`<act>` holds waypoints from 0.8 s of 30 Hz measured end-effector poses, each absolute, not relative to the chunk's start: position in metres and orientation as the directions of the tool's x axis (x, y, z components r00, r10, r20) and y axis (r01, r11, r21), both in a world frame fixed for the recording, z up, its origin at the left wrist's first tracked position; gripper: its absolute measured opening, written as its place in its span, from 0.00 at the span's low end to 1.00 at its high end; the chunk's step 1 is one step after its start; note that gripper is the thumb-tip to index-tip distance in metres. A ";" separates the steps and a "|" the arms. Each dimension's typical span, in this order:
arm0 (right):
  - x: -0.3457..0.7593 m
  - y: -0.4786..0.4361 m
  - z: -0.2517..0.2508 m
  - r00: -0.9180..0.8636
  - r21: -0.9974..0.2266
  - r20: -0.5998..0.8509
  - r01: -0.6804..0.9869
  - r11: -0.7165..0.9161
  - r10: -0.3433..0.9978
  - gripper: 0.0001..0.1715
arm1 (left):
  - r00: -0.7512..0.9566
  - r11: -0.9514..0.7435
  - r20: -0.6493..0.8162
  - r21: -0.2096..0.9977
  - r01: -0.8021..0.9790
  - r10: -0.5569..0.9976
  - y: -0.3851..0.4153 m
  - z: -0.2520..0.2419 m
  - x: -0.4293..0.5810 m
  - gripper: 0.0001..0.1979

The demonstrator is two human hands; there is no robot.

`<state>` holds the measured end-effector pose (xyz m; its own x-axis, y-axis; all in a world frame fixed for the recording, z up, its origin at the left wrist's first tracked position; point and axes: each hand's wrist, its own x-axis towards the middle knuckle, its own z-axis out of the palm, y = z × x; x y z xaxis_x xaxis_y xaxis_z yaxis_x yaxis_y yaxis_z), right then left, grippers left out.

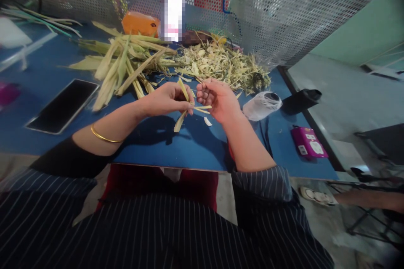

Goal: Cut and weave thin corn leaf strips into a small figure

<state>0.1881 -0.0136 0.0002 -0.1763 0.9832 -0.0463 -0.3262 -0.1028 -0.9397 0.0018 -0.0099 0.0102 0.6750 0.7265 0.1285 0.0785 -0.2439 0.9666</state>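
Observation:
My left hand [166, 98] is closed around a pale yellow-green leaf strip [182, 107], which sticks up above the fingers and hangs down below them. My right hand [217, 98] faces it with fingers curled, pinching a thin strip end [203, 109] that runs between the two hands. Both hands hover just above the blue table [164, 143]. A small pale scrap [207, 121] lies on the table under my right hand. Behind the hands lie a bundle of long green-yellow leaves [126, 63] and a heap of shredded trimmings [221, 65].
A dark phone [63, 105] lies at the left. A clear plastic cup [261, 106] lies on its side at the right, beside a black object [301, 100]. A magenta box [308, 142] sits near the right edge. An orange container [140, 23] stands before a perforated metal screen [284, 17].

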 end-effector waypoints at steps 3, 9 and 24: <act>0.189 -0.009 -0.004 -0.161 -0.896 -0.163 -0.388 -0.214 0.973 0.05 | 0.596 -0.214 0.174 0.977 -0.004 0.784 -0.010 0.011 0.002 0.08; 0.179 -0.012 -0.008 -0.160 -0.922 -0.180 -0.316 -0.223 0.971 0.05 | 0.331 -0.313 0.299 0.950 -0.012 0.895 -0.004 0.003 0.003 0.09; 0.154 -0.042 -0.007 -0.184 -0.979 0.183 -0.121 0.162 0.966 0.10 | 0.131 -0.517 0.505 0.784 0.345 0.853 0.004 -0.011 0.003 0.05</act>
<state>0.1535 -0.0421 -0.0072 -0.1843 0.9657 0.1830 -0.1212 0.1625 -0.9792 0.0032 0.0039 -0.0115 0.1307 0.8533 0.5048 0.3449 -0.5165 0.7837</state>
